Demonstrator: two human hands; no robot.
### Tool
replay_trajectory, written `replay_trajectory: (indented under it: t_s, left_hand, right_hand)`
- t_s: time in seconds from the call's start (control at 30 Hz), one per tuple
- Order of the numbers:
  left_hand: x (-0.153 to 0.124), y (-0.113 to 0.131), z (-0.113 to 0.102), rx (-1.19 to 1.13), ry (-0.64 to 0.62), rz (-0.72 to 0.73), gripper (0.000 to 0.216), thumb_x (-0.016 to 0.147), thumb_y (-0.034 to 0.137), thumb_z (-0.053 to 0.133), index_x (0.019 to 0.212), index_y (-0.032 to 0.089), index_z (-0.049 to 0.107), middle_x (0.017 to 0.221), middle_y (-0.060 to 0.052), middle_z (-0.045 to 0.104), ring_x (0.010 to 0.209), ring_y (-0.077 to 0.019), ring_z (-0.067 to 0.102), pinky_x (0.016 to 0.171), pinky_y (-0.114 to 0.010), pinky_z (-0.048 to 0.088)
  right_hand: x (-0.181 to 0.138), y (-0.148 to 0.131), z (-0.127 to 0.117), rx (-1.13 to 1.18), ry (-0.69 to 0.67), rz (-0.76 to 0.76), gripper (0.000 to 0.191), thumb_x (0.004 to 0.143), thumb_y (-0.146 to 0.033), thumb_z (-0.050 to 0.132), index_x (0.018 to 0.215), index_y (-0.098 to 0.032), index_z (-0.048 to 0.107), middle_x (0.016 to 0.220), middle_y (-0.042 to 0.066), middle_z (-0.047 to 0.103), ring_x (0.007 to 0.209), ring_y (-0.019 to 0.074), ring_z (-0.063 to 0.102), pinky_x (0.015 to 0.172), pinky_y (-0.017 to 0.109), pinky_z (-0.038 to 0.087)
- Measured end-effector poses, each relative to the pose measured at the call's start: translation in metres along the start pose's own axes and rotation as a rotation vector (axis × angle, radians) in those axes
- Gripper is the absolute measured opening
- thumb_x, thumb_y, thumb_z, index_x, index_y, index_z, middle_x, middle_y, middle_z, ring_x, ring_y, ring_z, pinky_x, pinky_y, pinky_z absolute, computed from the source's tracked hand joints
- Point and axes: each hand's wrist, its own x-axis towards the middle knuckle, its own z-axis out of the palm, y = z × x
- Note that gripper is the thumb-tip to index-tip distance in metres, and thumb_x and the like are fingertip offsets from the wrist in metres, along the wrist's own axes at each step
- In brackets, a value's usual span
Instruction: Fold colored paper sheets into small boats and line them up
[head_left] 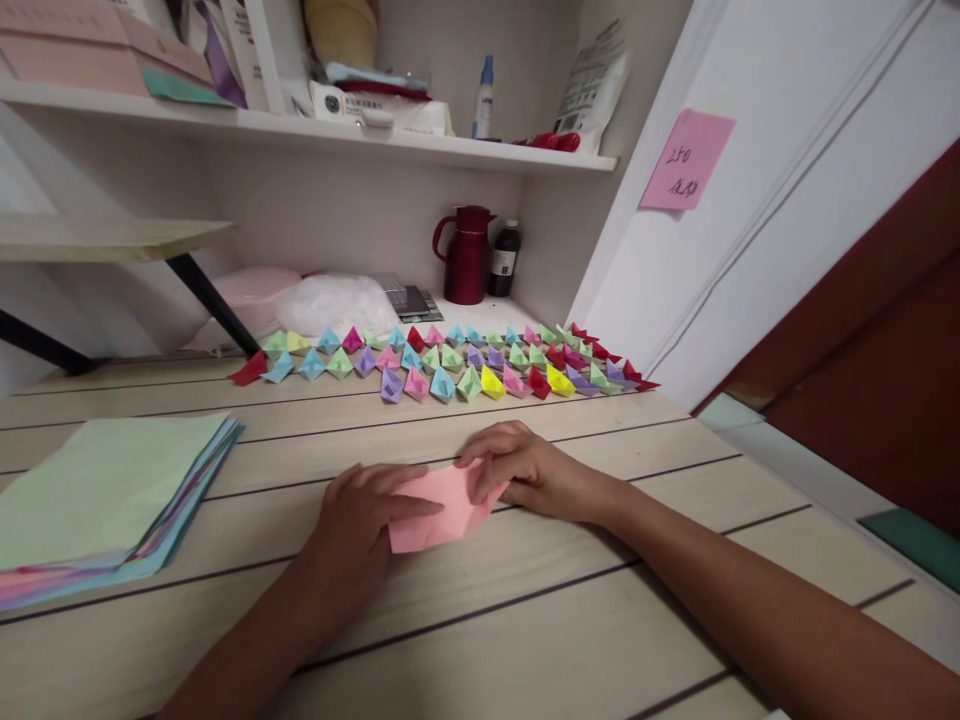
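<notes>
A pink sheet of paper (439,512), partly folded, lies on the wooden table (525,620) in front of me. My left hand (358,520) presses flat on its left side, fingers stretched over the paper. My right hand (517,468) pinches the paper's upper right edge with curled fingers. Beyond the hands, several small folded paper boats (450,362) in many colours stand in rows across the table.
A stack of coloured paper sheets (105,500), green on top, lies at the left. At the back stand a dark red jug (466,255), a dark bottle (505,258) and a plastic bag (337,303). A shelf (315,130) runs above; a pink note (686,160) sticks on the right wall.
</notes>
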Motion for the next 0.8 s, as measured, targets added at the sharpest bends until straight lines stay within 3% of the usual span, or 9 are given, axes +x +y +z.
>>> replay_trajectory:
  t_s: [0.1, 0.23, 0.33, 0.5, 0.6, 0.7, 0.8]
  left_hand:
    - [-0.003, -0.001, 0.005, 0.125, -0.054, 0.071, 0.065, 0.065, 0.003, 0.043, 0.107, 0.043, 0.071, 0.134, 0.003, 0.061, 0.124, -0.0266, 0.051, 0.106, -0.056, 0.026]
    - [-0.006, -0.006, 0.008, 0.184, -0.104, 0.09, 0.073, 0.061, 0.002, 0.045, 0.114, 0.046, 0.066, 0.139, 0.005, 0.056, 0.129, -0.0279, 0.045, 0.107, -0.056, 0.023]
    - [-0.006, -0.007, 0.008, 0.209, -0.122, 0.08, 0.075, 0.06, 0.001, 0.045, 0.117, 0.046, 0.064, 0.141, 0.005, 0.054, 0.131, -0.0266, 0.042, 0.109, -0.056, 0.021]
    - [-0.005, 0.001, 0.005, 0.212, -0.125, 0.053, 0.068, 0.066, 0.004, 0.045, 0.121, 0.041, 0.063, 0.139, 0.001, 0.056, 0.129, -0.027, 0.045, 0.11, -0.057, 0.02]
    - [-0.005, 0.006, 0.005, 0.235, -0.109, 0.023, 0.076, 0.068, 0.002, 0.043, 0.134, 0.039, 0.051, 0.142, -0.003, 0.053, 0.128, -0.0269, 0.047, 0.11, -0.057, 0.021]
    - [-0.005, 0.007, 0.011, 0.298, -0.058, 0.052, 0.086, 0.068, -0.002, 0.041, 0.138, 0.047, 0.041, 0.148, -0.002, 0.045, 0.13, -0.0273, 0.045, 0.108, -0.057, 0.022]
    - [-0.004, 0.007, 0.017, 0.34, -0.071, 0.113, 0.08, 0.07, 0.003, 0.046, 0.134, 0.05, 0.047, 0.149, -0.003, 0.044, 0.13, -0.0302, 0.044, 0.107, -0.06, 0.02]
  right_hand:
    - [-0.002, -0.001, -0.004, 0.053, -0.015, 0.048, 0.017, 0.093, -0.032, 0.056, 0.09, -0.027, 0.072, 0.103, 0.004, 0.072, 0.1, 0.0214, 0.062, 0.095, 0.039, 0.038]
    - [0.0, -0.003, 0.002, 0.144, 0.112, 0.247, 0.021, 0.087, -0.037, 0.064, 0.103, -0.025, 0.068, 0.09, 0.004, 0.069, 0.084, 0.0196, 0.06, 0.076, 0.032, 0.045]
    - [0.003, -0.003, 0.01, 0.216, 0.173, 0.344, 0.022, 0.082, -0.039, 0.069, 0.098, -0.023, 0.067, 0.09, 0.004, 0.068, 0.081, 0.019, 0.058, 0.068, 0.029, 0.044]
    - [0.009, 0.001, 0.017, 0.142, 0.226, 0.396, 0.021, 0.078, -0.041, 0.073, 0.081, -0.021, 0.065, 0.082, 0.003, 0.066, 0.081, 0.02, 0.055, 0.072, 0.032, 0.041]
    - [0.012, 0.004, 0.021, 0.005, 0.218, 0.386, 0.025, 0.072, -0.041, 0.079, 0.079, -0.022, 0.064, 0.08, 0.002, 0.064, 0.082, 0.0207, 0.053, 0.079, 0.035, 0.037]
    - [0.013, 0.005, 0.025, -0.079, 0.22, 0.391, 0.031, 0.069, -0.044, 0.081, 0.085, -0.023, 0.064, 0.087, 0.003, 0.064, 0.087, 0.0222, 0.053, 0.083, 0.037, 0.035]
    - [0.013, 0.005, 0.027, -0.129, 0.232, 0.416, 0.039, 0.071, -0.045, 0.079, 0.102, -0.026, 0.064, 0.097, 0.005, 0.064, 0.095, 0.0248, 0.052, 0.087, 0.039, 0.034]
